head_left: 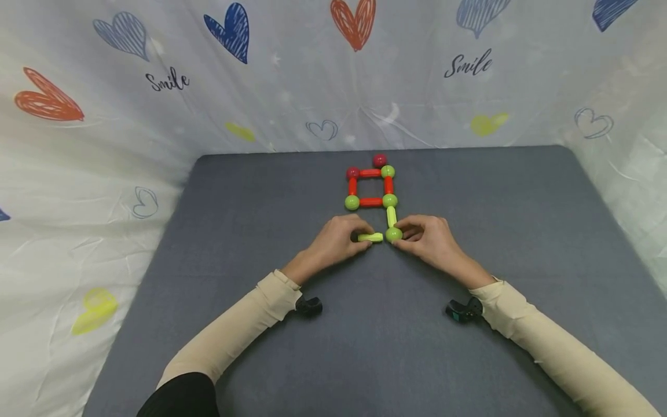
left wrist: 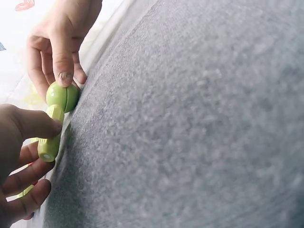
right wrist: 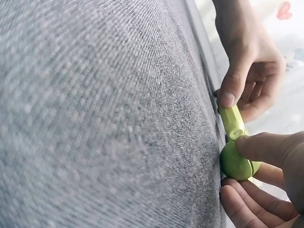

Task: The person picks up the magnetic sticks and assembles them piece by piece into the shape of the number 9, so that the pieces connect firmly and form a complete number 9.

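Note:
My left hand (head_left: 339, 238) pinches a short yellow-green rod (head_left: 371, 237) between thumb and fingers, its free end pointing right. Close to that end is a green ball (head_left: 394, 234), which my right hand (head_left: 431, 238) holds between thumb and fingertips. In the left wrist view the rod (left wrist: 49, 140) comes right up to the ball (left wrist: 57, 97). A second yellow-green rod (head_left: 391, 216) runs from this ball up to another green ball (head_left: 389, 200), the lower right corner of a square. Red rods (head_left: 371, 202) form the square's sides.
The square's other corners are a green ball (head_left: 352, 202), a dark red ball (head_left: 352, 173) and a green ball (head_left: 388, 171). Another dark red ball (head_left: 380, 161) sits just behind, near the far edge of the grey table (head_left: 260, 191). A printed curtain (head_left: 292, 75) hangs beyond.

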Available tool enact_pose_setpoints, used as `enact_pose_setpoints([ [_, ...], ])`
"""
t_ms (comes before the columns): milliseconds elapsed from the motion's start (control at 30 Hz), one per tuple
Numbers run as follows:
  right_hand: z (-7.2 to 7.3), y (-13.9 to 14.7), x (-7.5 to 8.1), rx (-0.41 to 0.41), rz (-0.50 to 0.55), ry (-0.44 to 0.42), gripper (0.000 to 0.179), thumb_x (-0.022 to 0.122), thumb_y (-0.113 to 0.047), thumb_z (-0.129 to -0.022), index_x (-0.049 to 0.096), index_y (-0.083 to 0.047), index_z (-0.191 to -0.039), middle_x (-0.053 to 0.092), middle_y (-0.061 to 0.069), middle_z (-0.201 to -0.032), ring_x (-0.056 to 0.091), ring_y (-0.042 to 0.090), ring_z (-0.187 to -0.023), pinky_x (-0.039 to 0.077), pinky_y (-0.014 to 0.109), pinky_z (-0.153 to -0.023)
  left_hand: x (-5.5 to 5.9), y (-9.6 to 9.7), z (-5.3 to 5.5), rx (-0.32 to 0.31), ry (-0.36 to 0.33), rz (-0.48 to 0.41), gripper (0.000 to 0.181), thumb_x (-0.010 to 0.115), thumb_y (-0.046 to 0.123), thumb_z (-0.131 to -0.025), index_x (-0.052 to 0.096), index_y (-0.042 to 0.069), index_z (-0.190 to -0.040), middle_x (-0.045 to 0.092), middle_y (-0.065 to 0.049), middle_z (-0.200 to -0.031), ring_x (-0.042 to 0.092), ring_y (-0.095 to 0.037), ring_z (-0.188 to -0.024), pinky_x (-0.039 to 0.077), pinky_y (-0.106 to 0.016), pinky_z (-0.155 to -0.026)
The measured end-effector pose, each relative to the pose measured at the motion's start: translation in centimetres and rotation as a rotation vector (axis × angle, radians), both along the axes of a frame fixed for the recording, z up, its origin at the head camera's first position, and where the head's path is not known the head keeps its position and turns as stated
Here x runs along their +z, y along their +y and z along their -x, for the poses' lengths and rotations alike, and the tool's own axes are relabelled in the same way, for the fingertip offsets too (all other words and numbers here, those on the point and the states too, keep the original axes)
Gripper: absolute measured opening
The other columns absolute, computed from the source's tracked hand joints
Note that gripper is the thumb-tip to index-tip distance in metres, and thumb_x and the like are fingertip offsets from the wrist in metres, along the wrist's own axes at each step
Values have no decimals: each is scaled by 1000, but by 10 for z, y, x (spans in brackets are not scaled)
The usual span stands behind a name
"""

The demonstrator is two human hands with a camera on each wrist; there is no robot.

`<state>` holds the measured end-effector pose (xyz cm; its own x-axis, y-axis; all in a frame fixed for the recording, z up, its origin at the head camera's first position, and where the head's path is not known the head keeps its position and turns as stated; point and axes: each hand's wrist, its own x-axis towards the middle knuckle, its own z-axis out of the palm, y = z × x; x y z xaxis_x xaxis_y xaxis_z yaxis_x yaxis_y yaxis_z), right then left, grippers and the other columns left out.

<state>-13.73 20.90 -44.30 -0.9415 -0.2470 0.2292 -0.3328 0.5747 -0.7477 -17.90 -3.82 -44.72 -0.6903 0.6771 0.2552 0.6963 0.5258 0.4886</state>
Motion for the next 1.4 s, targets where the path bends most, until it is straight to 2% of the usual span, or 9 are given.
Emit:
enact_pose_setpoints([
  [300, 0, 0, -1, 3, 12, 2, 31, 87, -10, -78, 76, -6, -106, 74, 7, -92, 71, 18, -77, 57, 28, -66, -2, 2, 2, -31, -31, -52, 18, 80, 19, -88, 77, 17, -106, 67, 8, -95, 59, -3, -84, 48, -23, -75],
  [567, -1, 0, -1, 1, 6, -2, 30, 87, -10, -79, 76, -6, -107, 74, 7, -92, 71, 17, -77, 57, 28, -66, 1, 1, 2, -36, -36, -48, 18, 80, 20, -88, 76, 16, -105, 68, 7, -96, 62, -5, -86, 49, -22, -77],
  [733, -1, 0, -2, -4, 9, 7, 30, 87, -10, -79, 76, -5, -106, 74, 7, -91, 71, 17, -77, 57, 28, -65, 2, -4, 4, -29, -56, -64, 20, 79, 23, -89, 76, 14, -106, 69, 4, -98, 63, -8, -88, 49, -24, -78],
  [900, -1, 0, -4, -8, 8, 18, 31, 87, -9, -78, 76, -5, -106, 74, 7, -91, 71, 18, -76, 57, 27, -65, 5, -14, 11, -11, -57, -120, 19, 76, 21, -91, 75, 10, -107, 69, 3, -98, 64, -8, -87, 52, -26, -77],
  [1000, -1, 1, -5, -13, 6, 21, 31, 87, -9, -78, 76, -5, -106, 74, 7, -90, 71, 17, -76, 57, 27, -64, 9, -18, 21, 8, -64, -170, 18, 73, 19, -93, 74, 9, -108, 69, 3, -96, 63, -7, -85, 53, -25, -73],
  [1133, -2, 3, -6, -14, 10, 19, 31, 87, -10, -78, 76, -5, -106, 74, 7, -90, 71, 17, -75, 57, 27, -65, 17, -23, 41, 66, -70, -214, 16, 69, 19, -96, 74, 9, -107, 69, 3, -94, 63, -7, -81, 53, -26, -71],
  [1267, -5, 4, -6, -16, 15, 4, 30, 87, -10, -78, 76, -6, -106, 73, 6, -89, 71, 16, -74, 57, 27, -65, 26, -29, 68, 149, -77, -196, 16, 67, 21, -97, 73, 10, -107, 70, 3, -93, 62, -9, -81, 52, -29, -74],
  [1400, -9, 5, -8, -24, 11, -6, 30, 87, -10, -79, 76, -8, -107, 73, 5, -90, 70, 15, -75, 57, 28, -66, 33, -30, 100, 222, -108, -137, 21, 66, 23, -98, 70, 9, -113, 70, 1, -96, 63, -12, -83, 51, -31, -75],
])
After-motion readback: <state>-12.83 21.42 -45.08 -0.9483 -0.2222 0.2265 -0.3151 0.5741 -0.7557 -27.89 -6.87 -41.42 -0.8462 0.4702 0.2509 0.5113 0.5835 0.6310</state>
